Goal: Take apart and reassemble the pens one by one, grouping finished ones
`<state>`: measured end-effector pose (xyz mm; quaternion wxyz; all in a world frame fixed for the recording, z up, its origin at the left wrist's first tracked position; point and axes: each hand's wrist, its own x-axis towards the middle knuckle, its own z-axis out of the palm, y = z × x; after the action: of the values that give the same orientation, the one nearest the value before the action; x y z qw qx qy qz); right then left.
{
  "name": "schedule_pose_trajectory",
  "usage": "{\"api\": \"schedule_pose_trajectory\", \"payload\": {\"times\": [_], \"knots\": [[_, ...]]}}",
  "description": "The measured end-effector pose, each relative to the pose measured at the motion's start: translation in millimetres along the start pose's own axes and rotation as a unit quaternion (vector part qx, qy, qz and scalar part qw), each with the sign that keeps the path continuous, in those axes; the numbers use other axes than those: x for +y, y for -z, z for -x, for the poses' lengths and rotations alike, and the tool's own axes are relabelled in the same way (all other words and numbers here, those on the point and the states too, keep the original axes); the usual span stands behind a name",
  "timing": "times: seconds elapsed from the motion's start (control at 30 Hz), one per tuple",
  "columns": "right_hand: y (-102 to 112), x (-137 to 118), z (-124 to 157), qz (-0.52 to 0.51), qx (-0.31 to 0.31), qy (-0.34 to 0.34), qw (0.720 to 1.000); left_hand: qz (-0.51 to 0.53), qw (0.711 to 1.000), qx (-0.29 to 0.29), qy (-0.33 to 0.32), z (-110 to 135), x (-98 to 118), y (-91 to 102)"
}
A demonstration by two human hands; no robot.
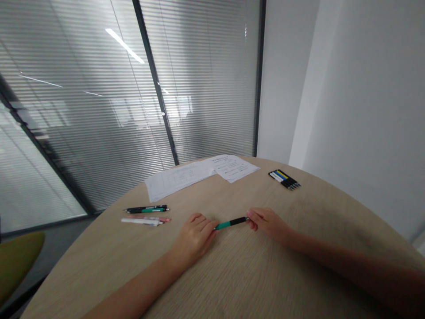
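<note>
A green pen (230,223) with a black grip section spans the gap between my two hands, just over the table. My left hand (198,235) has its fingers closed at the green end. At the black end, the thumb and fingers of my right hand (265,223) pinch the tip. To the left of my left hand lie black and green pens (148,208) side by side, and nearer to me a small group of white and pink pens (146,220).
Printed paper sheets (181,179) lie along the far side of the round wooden table (212,283). Toward the right is a row of pens (284,179) with white, blue, yellow and black barrels. A green chair (20,261) stands at the left; glass walls with blinds rise behind.
</note>
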<state>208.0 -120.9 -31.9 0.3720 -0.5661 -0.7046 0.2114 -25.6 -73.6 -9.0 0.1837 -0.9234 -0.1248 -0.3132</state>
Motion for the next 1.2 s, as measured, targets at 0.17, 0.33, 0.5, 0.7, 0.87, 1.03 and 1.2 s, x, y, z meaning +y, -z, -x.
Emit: {"api": "schedule_pose_trajectory", "payload": {"times": [0.17,0.33,0.5,0.7,0.87,1.03,1.2], "knots": [[-4.0,4.6,-0.2,-0.093,0.010,0.027,0.995,0.005,1.000,-0.010,0.018,-1.0,-0.4,1.0],[-8.3,7.8,-2.1,-0.181,0.018,0.039,0.983,0.021,0.998,-0.026,0.051,0.8,-2.9,-1.0],[-6.7,9.7,-3.8,-0.119,0.002,0.015,0.993,0.034,0.997,-0.041,0.057,2.0,-3.2,-1.7],[-3.1,7.4,-3.1,-0.028,-0.008,-0.008,1.000,0.035,0.998,-0.032,0.034,-0.1,-0.1,0.3],[-2.3,4.7,-1.5,-0.045,-0.019,-0.024,0.999,0.031,0.999,-0.025,0.020,-1.5,1.0,1.1],[-6.5,5.5,-2.3,-0.134,-0.005,0.012,0.991,0.039,0.998,-0.032,0.043,0.3,-1.9,-0.3],[-8.8,6.9,-2.9,-0.145,-0.011,0.011,0.989,0.048,0.997,-0.033,0.052,0.5,-3.1,-0.9]]}}
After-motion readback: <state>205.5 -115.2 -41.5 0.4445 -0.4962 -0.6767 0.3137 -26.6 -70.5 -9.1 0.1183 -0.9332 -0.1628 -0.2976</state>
